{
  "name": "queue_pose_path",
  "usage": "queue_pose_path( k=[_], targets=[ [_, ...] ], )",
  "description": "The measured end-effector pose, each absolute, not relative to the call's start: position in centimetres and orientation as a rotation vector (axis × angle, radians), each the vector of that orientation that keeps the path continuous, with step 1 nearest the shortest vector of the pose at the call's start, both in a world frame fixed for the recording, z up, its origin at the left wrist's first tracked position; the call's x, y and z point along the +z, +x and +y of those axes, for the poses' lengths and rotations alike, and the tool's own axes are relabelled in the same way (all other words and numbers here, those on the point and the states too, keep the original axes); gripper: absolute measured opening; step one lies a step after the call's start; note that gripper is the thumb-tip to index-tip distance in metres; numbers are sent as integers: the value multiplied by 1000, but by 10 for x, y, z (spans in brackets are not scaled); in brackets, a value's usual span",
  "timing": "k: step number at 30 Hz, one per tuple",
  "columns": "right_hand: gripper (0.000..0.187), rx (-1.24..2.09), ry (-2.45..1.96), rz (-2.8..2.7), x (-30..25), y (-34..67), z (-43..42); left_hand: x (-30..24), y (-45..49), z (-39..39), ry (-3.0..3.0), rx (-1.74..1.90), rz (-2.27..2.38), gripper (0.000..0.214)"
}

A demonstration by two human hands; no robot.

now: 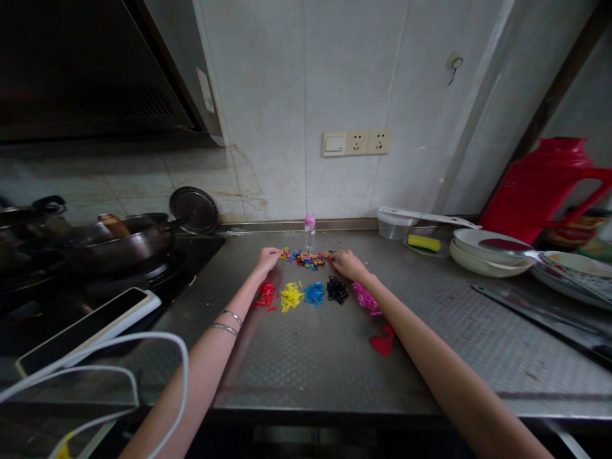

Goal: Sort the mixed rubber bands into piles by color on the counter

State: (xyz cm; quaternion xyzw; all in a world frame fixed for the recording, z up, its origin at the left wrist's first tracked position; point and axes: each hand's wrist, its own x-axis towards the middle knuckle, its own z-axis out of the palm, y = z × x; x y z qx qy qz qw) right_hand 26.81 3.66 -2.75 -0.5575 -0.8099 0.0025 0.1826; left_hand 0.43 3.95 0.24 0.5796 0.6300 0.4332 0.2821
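A mixed pile of small coloured elastic bands [308, 259] is spread sideways on the metal counter. At its left end is my left hand [269, 259], thumb and fingers pinched together. My right hand [349, 264] pinches at the right end of the same pile; what sits between the fingertips of either hand is too small to make out. Nearer me lies a row of sorted heaps: red bands [266, 296], yellow bands [291, 296], blue bands [314, 294], black bands [337, 290] and pink bands [366, 298]. My right forearm passes close beside the pink heap.
Behind the pile stands a clear bottle with a pink cap [310, 221]. A red heart-shaped piece [382, 342] lies by my right forearm. Bowls [482, 260], a yellow sponge [424, 243] and a red thermos [535, 191] are at right; a pan [119, 248] and white cable [184, 370] at left.
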Motion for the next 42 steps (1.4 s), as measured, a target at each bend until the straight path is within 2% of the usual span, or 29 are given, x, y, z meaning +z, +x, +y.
queue_pose_path(
  k=[13,24,31,37,42],
  targets=[
    [32,28,-1547,-2240,-35,269,62,3,-6,44,1578,1148,1728,29],
    [40,108,-1469,-2209,-33,280,66,2,-6,43,1577,1169,1712,24],
    [42,347,-1404,-2152,-12,310,39,-4,3,45,1657,1157,1665,21],
    [40,975,-1471,-2181,10,329,25,-12,10,50,1771,1174,1566,22],
    [42,1188,-1489,-2179,13,334,14,-18,14,55,1847,1146,1559,26]
  ],
)
